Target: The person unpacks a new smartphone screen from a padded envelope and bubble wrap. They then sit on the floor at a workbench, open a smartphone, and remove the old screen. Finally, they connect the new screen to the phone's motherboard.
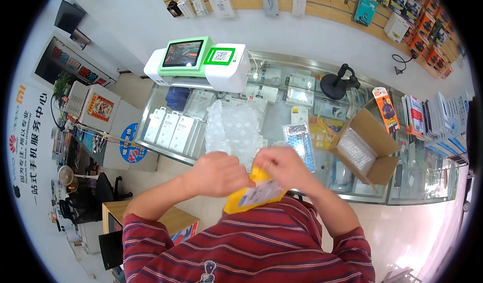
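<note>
A yellow plastic packet [251,197] hangs before the striped shirt [246,243], on the person's side of the clear bubble wrap [232,127], its upper edge gripped by the curled left hand [219,174] and pinched by the right hand [286,166], a two-sided hold that probably keeps it taut and steady. The bubble wrap lies on the glass tabletop [362,199]; to its right sits an open carton [383,170], whose bubbly filling [355,149] likely serves as cushioning, and beyond it stands a white-and-green machine [231,76].

Left hand [219,175] fisted | right hand [288,167] pinching — close together | forearms [167,194] angled inward
</note>
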A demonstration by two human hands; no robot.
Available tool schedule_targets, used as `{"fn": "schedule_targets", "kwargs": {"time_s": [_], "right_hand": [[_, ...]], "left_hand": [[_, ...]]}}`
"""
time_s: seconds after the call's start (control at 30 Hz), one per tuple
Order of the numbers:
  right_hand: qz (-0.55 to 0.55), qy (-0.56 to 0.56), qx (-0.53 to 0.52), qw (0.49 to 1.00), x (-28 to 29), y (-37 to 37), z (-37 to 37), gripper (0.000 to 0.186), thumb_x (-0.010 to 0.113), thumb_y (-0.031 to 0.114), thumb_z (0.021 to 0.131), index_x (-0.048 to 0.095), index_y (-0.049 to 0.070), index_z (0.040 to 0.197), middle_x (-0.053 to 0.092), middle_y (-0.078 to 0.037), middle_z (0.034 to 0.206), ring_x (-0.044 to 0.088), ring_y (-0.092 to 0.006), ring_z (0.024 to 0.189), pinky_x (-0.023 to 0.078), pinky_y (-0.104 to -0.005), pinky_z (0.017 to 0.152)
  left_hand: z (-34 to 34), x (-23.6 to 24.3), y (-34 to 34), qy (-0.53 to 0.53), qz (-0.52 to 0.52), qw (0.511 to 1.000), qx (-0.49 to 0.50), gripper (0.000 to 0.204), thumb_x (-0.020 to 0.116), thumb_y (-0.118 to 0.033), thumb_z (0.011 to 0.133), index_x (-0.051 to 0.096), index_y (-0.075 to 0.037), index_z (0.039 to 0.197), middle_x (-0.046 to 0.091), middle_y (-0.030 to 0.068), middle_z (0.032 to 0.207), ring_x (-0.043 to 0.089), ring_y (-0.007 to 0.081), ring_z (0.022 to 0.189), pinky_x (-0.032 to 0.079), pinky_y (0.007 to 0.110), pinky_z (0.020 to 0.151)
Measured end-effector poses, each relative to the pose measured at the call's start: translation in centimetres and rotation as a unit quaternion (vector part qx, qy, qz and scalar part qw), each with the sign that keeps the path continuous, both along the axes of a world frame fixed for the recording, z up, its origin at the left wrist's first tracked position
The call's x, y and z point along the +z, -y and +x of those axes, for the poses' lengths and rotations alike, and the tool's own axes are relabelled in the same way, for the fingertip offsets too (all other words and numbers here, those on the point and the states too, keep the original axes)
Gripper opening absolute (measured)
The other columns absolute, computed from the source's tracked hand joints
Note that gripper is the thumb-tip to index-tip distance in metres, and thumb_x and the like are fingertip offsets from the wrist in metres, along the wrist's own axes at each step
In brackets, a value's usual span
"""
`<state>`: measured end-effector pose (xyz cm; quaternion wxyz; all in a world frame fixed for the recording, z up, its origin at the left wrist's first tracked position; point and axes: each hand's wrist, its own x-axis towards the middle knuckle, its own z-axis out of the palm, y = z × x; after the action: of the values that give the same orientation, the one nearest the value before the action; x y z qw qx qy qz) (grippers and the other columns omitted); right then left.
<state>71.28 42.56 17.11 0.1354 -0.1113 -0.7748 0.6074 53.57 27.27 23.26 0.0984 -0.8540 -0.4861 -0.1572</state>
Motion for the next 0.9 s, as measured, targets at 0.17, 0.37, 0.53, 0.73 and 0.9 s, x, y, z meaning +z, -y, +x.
{"fn": "schedule_targets", "kwargs": {"time_s": [0.17, 0.37, 0.53, 0.73, 0.9], "right_hand": [[0.026, 0.048, -0.090, 0.994, 1.2, -1.1, -2.8, 0.024, 0.062, 0.027, 0.100, 0.074, 0.007, 0.100, 0.072, -0.015, 0.088, 0.070, -0.0338, 0.079, 0.054, -0.0404, 0.072], [0.114, 0.016, -0.377, 0.919, -1.6, -9.9, -3.5, 0.026, 0.060, 0.030, 0.103, 0.073, 0.006, 0.102, 0.071, -0.017, 0.084, 0.070, -0.0322, 0.075, 0.053, -0.0430, 0.069], [0.174, 0.050, -0.380, 0.907, 0.5, -11.4, -2.8, 0.023, 0.059, 0.025, 0.104, 0.071, 0.006, 0.103, 0.071, -0.016, 0.086, 0.071, -0.0311, 0.078, 0.053, -0.0400, 0.069], [0.301, -0.009, -0.365, 0.881, 0.6, -9.4, -3.7, 0.019, 0.062, 0.023, 0.102, 0.072, 0.007, 0.101, 0.072, -0.013, 0.091, 0.070, -0.0348, 0.080, 0.054, -0.0398, 0.071], [0.353, 0.023, -0.378, 0.856, 1.3, -10.2, -3.1, 0.016, 0.064, 0.022, 0.100, 0.072, 0.008, 0.099, 0.073, -0.012, 0.092, 0.070, -0.0342, 0.083, 0.056, -0.0408, 0.071]], "left_hand": [[-2.1, 0.6, -0.1, -0.054, 0.162, 0.983, -0.069, 0.025, 0.081, -0.030, 0.084, 0.062, -0.015, 0.079, 0.044, -0.0042, 0.070, 0.043, 0.0098, 0.059, 0.031, 0.025, 0.051], [-4.6, 1.1, 5.2, 0.051, 0.171, 0.975, -0.133, 0.019, 0.080, -0.026, 0.085, 0.071, -0.010, 0.088, 0.047, -0.0046, 0.071, 0.045, 0.0105, 0.059, 0.032, 0.028, 0.049], [-8.1, -4.8, 2.7, 0.161, 0.006, 0.968, 0.191, 0.012, 0.077, -0.015, 0.089, 0.072, -0.005, 0.094, 0.057, 0.0073, 0.075, 0.057, 0.0277, 0.065, 0.044, 0.038, 0.055], [-9.3, -9.9, -6.2, 0.210, -0.126, 0.922, 0.298, 0.017, 0.066, -0.022, 0.100, 0.074, -0.008, 0.106, 0.066, 0.0132, 0.090, 0.067, 0.0358, 0.087, 0.054, 0.044, 0.076], [-11.3, -13.6, -14.4, 0.328, -0.118, 0.893, 0.285, 0.028, 0.061, -0.024, 0.103, 0.073, -0.006, 0.120, 0.071, 0.0184, 0.117, 0.068, 0.0370, 0.104, 0.054, 0.043, 0.085]]}}
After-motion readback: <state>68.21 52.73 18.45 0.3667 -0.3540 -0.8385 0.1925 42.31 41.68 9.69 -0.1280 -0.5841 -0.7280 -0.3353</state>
